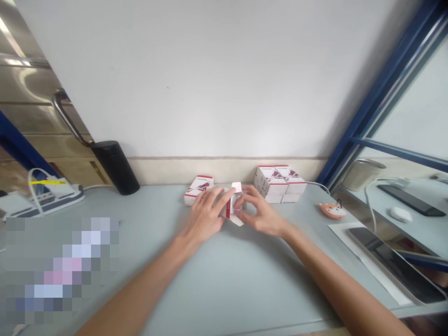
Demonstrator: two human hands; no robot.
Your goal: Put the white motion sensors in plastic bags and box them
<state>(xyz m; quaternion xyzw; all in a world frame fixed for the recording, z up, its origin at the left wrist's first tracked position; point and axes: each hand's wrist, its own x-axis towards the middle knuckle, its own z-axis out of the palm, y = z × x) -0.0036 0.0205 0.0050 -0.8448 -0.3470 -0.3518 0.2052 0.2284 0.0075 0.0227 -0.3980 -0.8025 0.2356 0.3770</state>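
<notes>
A small white and red carton [231,204] with an open top flap sits on the pale grey table [224,280] between both hands. My left hand [206,214] wraps its left side with fingers curled over it. My right hand [259,212] grips its right side with fingers bent. Just behind my left hand lies another white and red box [199,186]. A stack of the same boxes [280,183] stands by the wall behind my right hand.
A black cylinder [115,165] leans at the back left, beside a power strip with a cable [49,193]. To the right lie an orange animal-shaped object [332,211], a dark tablet [395,263] on white paper, and a blue window frame [371,107].
</notes>
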